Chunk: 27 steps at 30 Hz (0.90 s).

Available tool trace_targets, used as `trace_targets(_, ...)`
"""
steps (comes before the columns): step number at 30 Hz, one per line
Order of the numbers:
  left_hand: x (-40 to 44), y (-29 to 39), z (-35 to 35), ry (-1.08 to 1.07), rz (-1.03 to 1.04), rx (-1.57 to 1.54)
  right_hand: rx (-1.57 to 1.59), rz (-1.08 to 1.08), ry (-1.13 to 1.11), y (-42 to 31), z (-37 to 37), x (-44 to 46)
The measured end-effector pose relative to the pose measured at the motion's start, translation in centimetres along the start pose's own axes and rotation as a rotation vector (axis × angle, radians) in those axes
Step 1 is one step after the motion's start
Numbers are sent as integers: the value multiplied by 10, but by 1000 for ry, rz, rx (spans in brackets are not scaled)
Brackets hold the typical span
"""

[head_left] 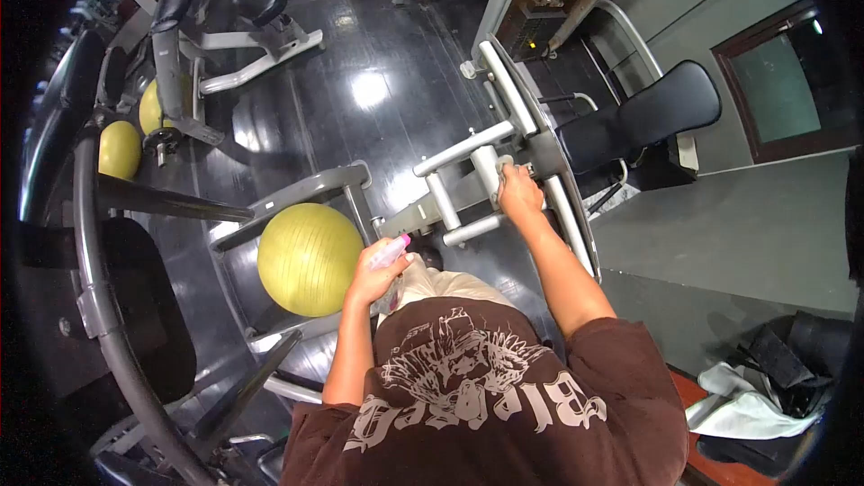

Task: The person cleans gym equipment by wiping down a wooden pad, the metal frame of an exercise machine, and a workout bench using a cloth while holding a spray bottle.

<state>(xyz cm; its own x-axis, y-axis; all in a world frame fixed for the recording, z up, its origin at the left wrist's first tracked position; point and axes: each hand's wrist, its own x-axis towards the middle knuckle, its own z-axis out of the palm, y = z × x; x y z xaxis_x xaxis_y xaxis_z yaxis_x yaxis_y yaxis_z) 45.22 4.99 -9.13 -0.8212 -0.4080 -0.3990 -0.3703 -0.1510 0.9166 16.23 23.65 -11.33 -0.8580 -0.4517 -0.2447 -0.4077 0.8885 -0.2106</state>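
Note:
My left hand (367, 281) is closed around a spray bottle (389, 254) with a pink nozzle, held close to my body. Most of the bottle is hidden by the fingers. Out in front, my right hand (520, 191) presses a greyish cloth (505, 163) against the silver metal frame (487, 171) of an exercise machine. Only a small part of the cloth shows beyond the fingers.
A yellow-green exercise ball (310, 259) rests in a metal rack on my left. Beyond the silver frame stands a black padded seat (670, 108). A white cloth (747, 403) and dark items lie at lower right. More gym machines (261, 58) stand at upper left.

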Motion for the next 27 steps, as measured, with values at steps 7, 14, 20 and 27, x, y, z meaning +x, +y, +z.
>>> trace_targets(7,-1,-1,21,23,16,8,68,29,-240,-1,-31,-33)
trace_targets(14,-9,12,29,12,63,40,354,0,224,-22,-3,26)
trace_targets(20,-16,3,19,90,5,68,225,13,120,-17,4,17)
trace_targets(27,-1,1,26,91,9,152,17,31,-192,-5,-36,-27)
